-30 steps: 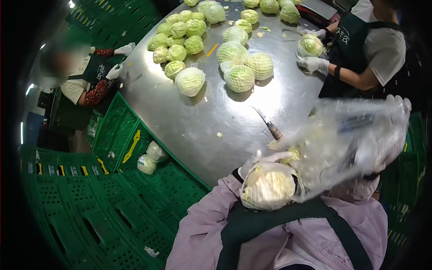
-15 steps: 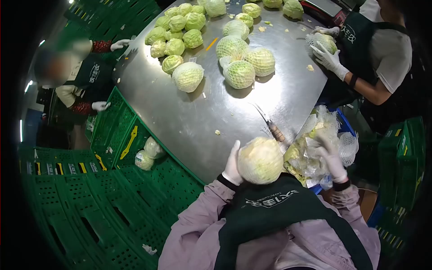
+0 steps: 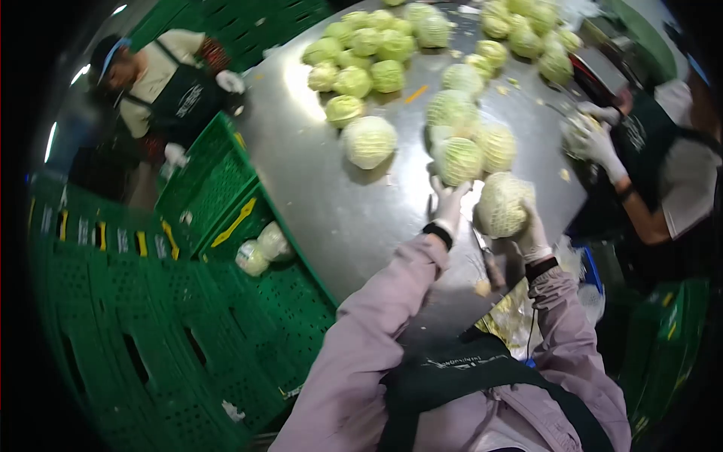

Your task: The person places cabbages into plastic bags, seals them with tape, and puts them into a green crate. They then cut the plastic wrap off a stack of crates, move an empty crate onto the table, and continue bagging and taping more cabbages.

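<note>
A pale cabbage with a net-like surface sits at the near side of the netted cabbages on the metal table. My gloved right hand cups it from the right, thumb and fingers around its side. My gloved left hand is stretched forward, fingers apart, with the fingertips right at the lower edge of a netted green cabbage. Another netted cabbage lies just beyond. A knife with a wooden handle rests on the table between my forearms.
Peeled cabbages are heaped at the far left of the table; a single cabbage stands nearer. Green crates line the left. At right, a co-worker handles a cabbage; another person stands far left. Leaf waste lies beside me.
Both hands have reached forward over the table. The cabbage from my left hand now appears beside the netted ones under my right hand, which has left the waste. The view has shifted.
</note>
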A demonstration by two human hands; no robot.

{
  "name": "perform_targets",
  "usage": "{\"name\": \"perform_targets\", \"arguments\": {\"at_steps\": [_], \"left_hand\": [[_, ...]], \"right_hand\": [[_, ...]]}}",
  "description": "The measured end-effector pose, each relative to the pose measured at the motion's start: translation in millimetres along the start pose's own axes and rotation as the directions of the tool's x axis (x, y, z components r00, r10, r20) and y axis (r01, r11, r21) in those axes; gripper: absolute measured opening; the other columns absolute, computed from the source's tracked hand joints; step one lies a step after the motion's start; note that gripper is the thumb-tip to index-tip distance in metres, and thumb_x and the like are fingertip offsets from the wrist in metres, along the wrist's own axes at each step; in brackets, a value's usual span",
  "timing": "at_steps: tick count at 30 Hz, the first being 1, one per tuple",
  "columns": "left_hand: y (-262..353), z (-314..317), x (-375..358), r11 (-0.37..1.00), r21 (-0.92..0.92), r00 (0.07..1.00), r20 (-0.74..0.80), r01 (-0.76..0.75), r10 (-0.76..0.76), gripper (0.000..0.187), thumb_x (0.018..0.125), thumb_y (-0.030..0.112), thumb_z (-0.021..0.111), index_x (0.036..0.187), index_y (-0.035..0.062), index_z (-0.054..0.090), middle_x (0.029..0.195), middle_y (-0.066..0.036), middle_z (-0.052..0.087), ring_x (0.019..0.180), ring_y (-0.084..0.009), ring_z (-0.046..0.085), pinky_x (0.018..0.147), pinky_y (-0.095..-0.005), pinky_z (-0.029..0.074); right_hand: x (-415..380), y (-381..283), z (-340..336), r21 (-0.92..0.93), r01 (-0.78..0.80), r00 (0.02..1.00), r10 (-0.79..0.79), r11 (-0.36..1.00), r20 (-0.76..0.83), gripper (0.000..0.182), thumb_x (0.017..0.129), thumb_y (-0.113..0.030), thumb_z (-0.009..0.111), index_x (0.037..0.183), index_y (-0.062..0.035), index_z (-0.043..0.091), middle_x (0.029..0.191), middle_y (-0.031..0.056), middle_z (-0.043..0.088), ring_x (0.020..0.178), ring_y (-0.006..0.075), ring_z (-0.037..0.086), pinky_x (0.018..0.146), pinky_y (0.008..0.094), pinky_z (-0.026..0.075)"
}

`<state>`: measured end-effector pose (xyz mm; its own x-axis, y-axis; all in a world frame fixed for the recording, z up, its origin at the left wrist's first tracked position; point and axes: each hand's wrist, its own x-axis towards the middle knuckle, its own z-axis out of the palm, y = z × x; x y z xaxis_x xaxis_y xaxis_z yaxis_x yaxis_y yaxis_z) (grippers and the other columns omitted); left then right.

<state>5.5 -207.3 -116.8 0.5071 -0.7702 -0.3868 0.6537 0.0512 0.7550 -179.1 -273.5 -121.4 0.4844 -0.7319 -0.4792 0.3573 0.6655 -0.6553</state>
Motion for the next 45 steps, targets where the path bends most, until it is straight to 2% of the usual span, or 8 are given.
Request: {"name": "perform_targets", "arguments": {"at_steps": [8,13,16,22,26,28,42,45], "left_hand": [[10,16,87,0.997,-0.082,1.000,-0.016,0.007,-0.008,0.073,0.083,0.016,0.064,0.141,0.0019,0.023,0.135,-0.016,0.040,0.118,-0.0222,0.047,0.093,-0.0358,0.043],[112,-32,55,0.833,0.144,0.843,0.164,-0.535,0.513,0.050,0.086,0.006,0.059,0.132,-0.0011,0.040,0.124,-0.010,0.049,0.115,-0.0192,0.047,0.100,-0.0295,0.037],[173,-155,19,0.216,0.598,0.310,0.058,-0.772,0.949,0.037,0.086,0.001,0.057,0.123,0.0021,0.048,0.120,-0.007,0.051,0.109,-0.0171,0.049,0.096,-0.0303,0.041],[151,-429,-20,0.877,0.371,0.142,-0.893,-0.306,0.427,0.087,0.066,0.019,0.084,0.131,-0.0076,0.032,0.124,-0.018,0.048,0.109,-0.0243,0.051,0.090,-0.0325,0.045],[103,-502,1,0.997,0.053,0.166,-0.985,0.049,0.044,0.124,0.057,0.034,0.088,0.146,0.0151,0.004,0.144,-0.013,0.027,0.127,-0.0345,0.036,0.091,-0.0596,0.039],[85,-519,9,0.974,0.112,0.237,-0.959,-0.195,0.157,0.125,0.057,0.035,0.087,0.146,0.0258,-0.001,0.148,-0.009,0.020,0.130,-0.0366,0.031,0.089,-0.0648,0.035],[103,-499,-32,0.813,-0.395,0.591,-0.802,-0.427,-0.079,0.104,0.073,0.068,0.062,0.146,0.0131,0.012,0.153,-0.014,0.006,0.140,-0.0332,0.014,0.107,-0.0558,0.021],[113,-526,1,0.787,-0.464,0.767,-0.642,-0.405,0.016,0.089,0.073,0.063,0.065,0.139,0.0130,0.033,0.143,-0.012,0.033,0.128,-0.0343,0.036,0.102,-0.0572,0.030]], "right_hand": [[96,-35,64,-0.184,0.089,0.988,-0.109,0.979,-0.105,0.059,0.088,-0.044,0.057,0.129,-0.0034,0.047,0.120,0.0152,0.056,0.103,0.0289,0.058,0.087,0.0417,0.050],[149,-53,71,-0.453,0.199,0.963,-0.259,0.869,-0.075,0.063,0.088,-0.047,0.056,0.137,-0.0120,0.036,0.130,0.0106,0.049,0.110,0.0266,0.054,0.087,0.0437,0.046],[140,-54,45,-0.463,0.096,0.984,-0.154,0.881,-0.088,0.078,0.088,-0.049,0.054,0.148,-0.0175,0.014,0.146,0.0100,0.029,0.127,0.0318,0.037,0.102,0.0500,0.030],[69,2,-11,-0.785,0.177,0.967,-0.255,0.594,0.026,0.059,0.093,-0.023,0.057,0.143,-0.0063,0.029,0.137,0.0124,0.039,0.109,0.0190,0.049,0.090,0.0299,0.041],[-9,50,14,-0.932,0.189,0.975,-0.175,0.309,0.139,0.065,0.083,-0.003,0.064,0.140,-0.0050,0.033,0.114,0.0050,0.048,0.091,0.0122,0.045,0.081,0.0255,0.041],[-35,60,20,-0.962,0.262,0.951,-0.151,-0.071,0.270,0.069,0.078,0.002,0.065,0.139,-0.0046,0.034,0.108,0.0035,0.047,0.087,0.0112,0.043,0.079,0.0245,0.040],[-59,67,28,-0.965,0.078,0.997,-0.044,0.252,0.069,0.047,0.080,0.005,0.055,0.127,0.0006,0.047,0.105,0.0048,0.058,0.088,0.0109,0.055,0.078,0.0232,0.045],[-56,67,10,-0.966,0.076,0.996,-0.054,0.249,0.064,0.049,0.079,0.006,0.056,0.127,0.0012,0.046,0.108,0.0055,0.057,0.091,0.0117,0.055,0.081,0.0242,0.045]]}}
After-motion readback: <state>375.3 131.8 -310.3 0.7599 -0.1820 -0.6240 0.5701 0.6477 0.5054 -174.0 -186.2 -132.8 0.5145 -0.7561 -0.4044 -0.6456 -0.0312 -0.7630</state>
